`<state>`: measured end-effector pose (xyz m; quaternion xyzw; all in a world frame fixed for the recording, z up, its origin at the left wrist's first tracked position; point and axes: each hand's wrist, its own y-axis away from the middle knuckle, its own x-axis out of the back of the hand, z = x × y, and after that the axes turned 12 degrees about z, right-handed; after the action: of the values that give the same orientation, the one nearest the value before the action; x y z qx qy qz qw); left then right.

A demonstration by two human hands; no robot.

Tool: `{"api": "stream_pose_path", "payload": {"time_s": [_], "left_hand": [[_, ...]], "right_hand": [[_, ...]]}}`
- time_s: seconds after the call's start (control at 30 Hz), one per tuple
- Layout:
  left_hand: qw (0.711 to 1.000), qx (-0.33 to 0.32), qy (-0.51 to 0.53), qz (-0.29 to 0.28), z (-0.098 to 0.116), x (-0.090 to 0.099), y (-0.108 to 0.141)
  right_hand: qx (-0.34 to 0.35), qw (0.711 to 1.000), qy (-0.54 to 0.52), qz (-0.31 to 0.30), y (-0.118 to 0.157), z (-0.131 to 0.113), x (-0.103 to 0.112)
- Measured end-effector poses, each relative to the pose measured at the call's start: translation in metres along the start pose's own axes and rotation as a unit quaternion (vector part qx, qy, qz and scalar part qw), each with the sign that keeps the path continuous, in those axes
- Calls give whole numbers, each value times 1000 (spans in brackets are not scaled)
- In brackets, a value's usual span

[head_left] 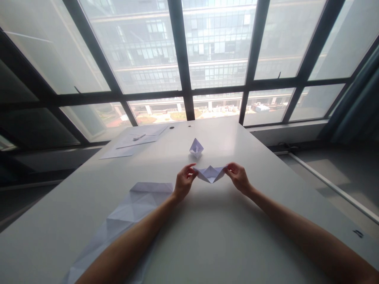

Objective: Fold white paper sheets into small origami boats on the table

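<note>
Hands (184,181) pinch folded paper (211,174), tips hidden; creased paper (130,208) cropped.

Paper, crisp and matt, all through the near boat (211,174), its white faces smooth between sharp creases! Same dry, unshiny paper on the far boat (196,149), stiff enough to hold its edges. Off to the left, the big sheet (133,209), matt again, broken into facets by fold lines, while the stack (124,151) lies smooth and flat. And look at the table (222,236): hard, smooth, white, a soft satin sheen spreading at the far end! Beyond, glass panes (219,47), slick and slightly hazy, in dark, matt, metal-looking frames (185,71). Out right, curtain (352,94): dull cloth, hanging in soft folds.
</note>
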<state>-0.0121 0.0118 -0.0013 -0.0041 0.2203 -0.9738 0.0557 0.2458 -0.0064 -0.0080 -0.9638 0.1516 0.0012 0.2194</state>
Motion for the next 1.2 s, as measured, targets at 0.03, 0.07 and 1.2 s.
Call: {"api": "stream_pose_path", "payload": {"time_s": [0.03, 0.07, 1.2], "left_hand": [[1000, 4, 2, 5, -2, 0, -1], [1000, 9, 4, 12, -3, 0, -1], [982, 158, 43, -98, 24, -12, 13]], "right_hand": [[-2, 1000, 2, 5, -1, 0, 1], [-3, 1000, 4, 9, -1, 0, 1], [-92, 955, 91, -266, 16, -27, -8]]}}
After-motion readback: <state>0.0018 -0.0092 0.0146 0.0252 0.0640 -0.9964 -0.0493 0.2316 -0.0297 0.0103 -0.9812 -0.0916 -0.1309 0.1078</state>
